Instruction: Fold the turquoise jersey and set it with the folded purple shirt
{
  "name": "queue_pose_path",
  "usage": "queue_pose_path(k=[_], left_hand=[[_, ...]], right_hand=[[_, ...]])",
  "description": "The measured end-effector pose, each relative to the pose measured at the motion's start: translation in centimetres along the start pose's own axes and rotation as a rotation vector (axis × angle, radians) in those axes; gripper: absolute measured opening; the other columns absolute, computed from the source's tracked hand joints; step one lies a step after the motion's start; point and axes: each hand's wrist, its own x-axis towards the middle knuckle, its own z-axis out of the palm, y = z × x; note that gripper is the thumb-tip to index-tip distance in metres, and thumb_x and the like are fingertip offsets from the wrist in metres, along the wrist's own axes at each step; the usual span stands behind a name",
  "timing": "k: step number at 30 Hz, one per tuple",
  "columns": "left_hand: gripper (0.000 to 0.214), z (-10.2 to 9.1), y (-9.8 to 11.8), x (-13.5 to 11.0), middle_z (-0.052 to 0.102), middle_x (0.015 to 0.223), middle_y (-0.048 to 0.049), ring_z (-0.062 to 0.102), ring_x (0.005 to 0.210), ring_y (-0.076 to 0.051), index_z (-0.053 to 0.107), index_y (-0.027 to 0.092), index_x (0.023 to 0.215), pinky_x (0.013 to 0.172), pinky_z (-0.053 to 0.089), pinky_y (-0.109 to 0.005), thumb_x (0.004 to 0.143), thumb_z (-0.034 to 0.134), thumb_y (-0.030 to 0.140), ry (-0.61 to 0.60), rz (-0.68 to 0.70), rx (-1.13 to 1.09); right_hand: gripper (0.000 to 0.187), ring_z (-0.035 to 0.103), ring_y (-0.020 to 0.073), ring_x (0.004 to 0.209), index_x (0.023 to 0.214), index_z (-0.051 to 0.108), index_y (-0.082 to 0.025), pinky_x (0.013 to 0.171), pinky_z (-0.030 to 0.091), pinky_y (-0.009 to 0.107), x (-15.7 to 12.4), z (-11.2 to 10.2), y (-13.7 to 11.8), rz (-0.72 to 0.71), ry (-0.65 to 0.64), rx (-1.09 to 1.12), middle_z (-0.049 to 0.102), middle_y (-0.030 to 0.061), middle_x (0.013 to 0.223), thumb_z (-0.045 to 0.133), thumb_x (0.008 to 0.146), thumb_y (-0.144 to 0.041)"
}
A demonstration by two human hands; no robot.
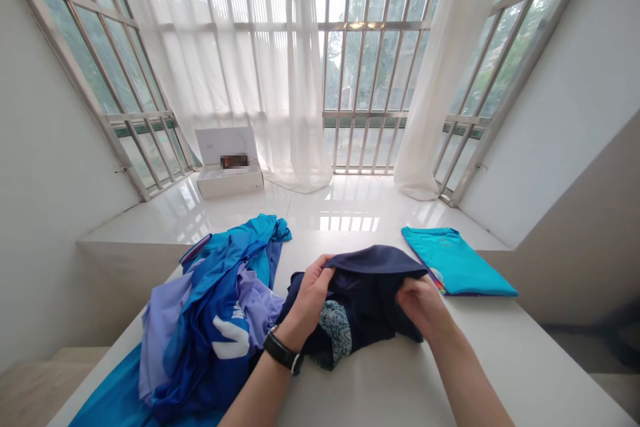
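Both hands hold a dark navy garment point(373, 300) raised at its edge over the white table; its kind cannot be made out. A paisley-like patterned patch point(336, 327) shows on its lower left part. My left hand point(314, 293), with a black watch on the wrist, pinches the left end of the edge. The right end is gripped by my right hand point(423, 303), its fingertips partly hidden by the cloth. Left of the garment lies a loose heap of blue clothes point(200, 327) with a lilac piece point(163, 327) among them. A folded turquoise garment point(460, 260) lies flat beyond my right hand.
The white table point(530, 367) meets a glossy white sill point(350, 207). An open white box point(230, 183) stands on the sill at the back left. White curtains point(300, 80) hang before a barred window, and walls close in on both sides.
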Motion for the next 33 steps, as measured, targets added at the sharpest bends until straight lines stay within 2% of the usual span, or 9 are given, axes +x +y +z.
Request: queue_pose_path(k=[3, 5, 8, 12, 15, 18, 21, 25, 33], left_hand=[[0.033, -1.3, 0.0, 0.8, 0.074, 0.099, -0.006, 0.068, 0.096, -0.022, 0.069, 0.017, 0.1, 0.087, 0.053, -0.03, 0.083, 0.069, 0.045, 0.199, -0.036, -0.223], [0.04, -1.9, -0.1, 1.2, 0.075, 0.104, -0.0085, 0.069, 0.101, -0.025, 0.069, 0.017, 0.1, 0.091, 0.053, -0.035, 0.081, 0.07, 0.052, 0.298, -0.074, -0.315], [0.058, -2.4, -0.6, 1.6, 0.074, 0.11, -0.0114, 0.067, 0.108, -0.028, 0.069, 0.017, 0.109, 0.095, 0.053, -0.039, 0.082, 0.061, 0.068, 0.302, -0.153, -0.364], [0.061, -2.2, -1.8, 1.4, 0.071, 0.116, -0.0113, 0.065, 0.112, -0.027, 0.063, 0.019, 0.118, 0.096, 0.051, -0.038, 0.081, 0.067, 0.066, 0.239, -0.144, -0.145], [0.059, -1.8, -2.7, 1.0, 0.069, 0.119, -0.0123, 0.063, 0.114, -0.029, 0.061, 0.017, 0.12, 0.099, 0.049, -0.038, 0.075, 0.081, 0.051, 0.088, -0.054, 0.097], [0.067, -1.4, -3.2, 0.4, 0.068, 0.121, -0.0109, 0.061, 0.117, -0.03, 0.058, 0.019, 0.125, 0.102, 0.047, -0.041, 0.069, 0.088, 0.04, -0.085, -0.036, 0.212], [0.073, -1.2, -3.5, -0.1, 0.068, 0.117, -0.0094, 0.062, 0.114, -0.031, 0.057, 0.02, 0.124, 0.101, 0.048, -0.043, 0.061, 0.092, 0.035, -0.203, -0.053, 0.261], [0.078, -1.2, -4.1, -0.1, 0.066, 0.116, -0.0088, 0.06, 0.114, -0.032, 0.058, 0.02, 0.122, 0.101, 0.047, -0.045, 0.054, 0.094, 0.032, -0.229, -0.074, 0.283], [0.07, -0.7, -4.9, -0.4, 0.066, 0.117, -0.008, 0.062, 0.111, -0.03, 0.056, 0.02, 0.124, 0.094, 0.051, -0.041, 0.06, 0.085, 0.015, -0.313, -0.12, 0.182]], right_hand=[[0.048, 0.068, 0.017, 0.075, 0.105, 0.07, -0.024, 0.061, 0.056, 0.026, 0.2, 0.2, 0.8, 0.047, -0.078, -0.188, 0.075, 0.0006, 0.093, 0.074, 0.059, -0.014], [0.057, 0.067, 0.0176, 0.078, 0.118, 0.065, -0.023, 0.06, 0.055, 0.028, 0.2, 0.3, 1.5, -0.019, -0.074, -0.438, 0.073, 0.0037, 0.1, 0.079, 0.063, -0.026], [0.057, 0.066, 0.0189, 0.078, 0.119, 0.064, -0.022, 0.059, 0.053, 0.03, 0.3, 0.3, 2.9, -0.126, -0.116, -0.72, 0.072, 0.0062, 0.1, 0.078, 0.067, -0.041], [0.046, 0.065, 0.02, 0.079, 0.113, 0.067, -0.023, 0.061, 0.053, 0.031, 0.0, 0.5, 4.1, -0.125, -0.286, -0.832, 0.071, 0.0033, 0.09, 0.073, 0.074, -0.047], [0.045, 0.064, 0.0199, 0.075, 0.11, 0.068, -0.022, 0.058, 0.052, 0.03, -0.1, 0.6, 4.2, -0.103, -0.295, -0.862, 0.07, 0.0018, 0.083, 0.073, 0.074, -0.051], [0.038, 0.059, 0.018, 0.063, 0.094, 0.071, -0.02, 0.055, 0.049, 0.03, 0.1, 0.4, 4.0, -0.093, -0.315, -0.917, 0.066, -0.0005, 0.07, 0.072, 0.075, -0.054], [0.036, 0.059, 0.0189, 0.064, 0.086, 0.072, -0.02, 0.061, 0.05, 0.032, 0.3, 0.1, 3.9, -0.107, -0.358, -0.938, 0.067, -0.0001, 0.069, 0.068, 0.08, -0.055], [0.037, 0.065, 0.0251, 0.082, 0.092, 0.074, -0.02, 0.078, 0.052, 0.038, 0.5, 0.1, 3.8, -0.108, -0.381, -0.831, 0.074, 0.0037, 0.085, 0.067, 0.081, -0.054], [0.037, 0.061, 0.0207, 0.072, 0.077, 0.071, -0.019, 0.068, 0.051, 0.033, 0.4, 0.6, 3.2, -0.093, -0.226, -0.645, 0.069, 0.0012, 0.073, 0.073, 0.074, -0.056]])
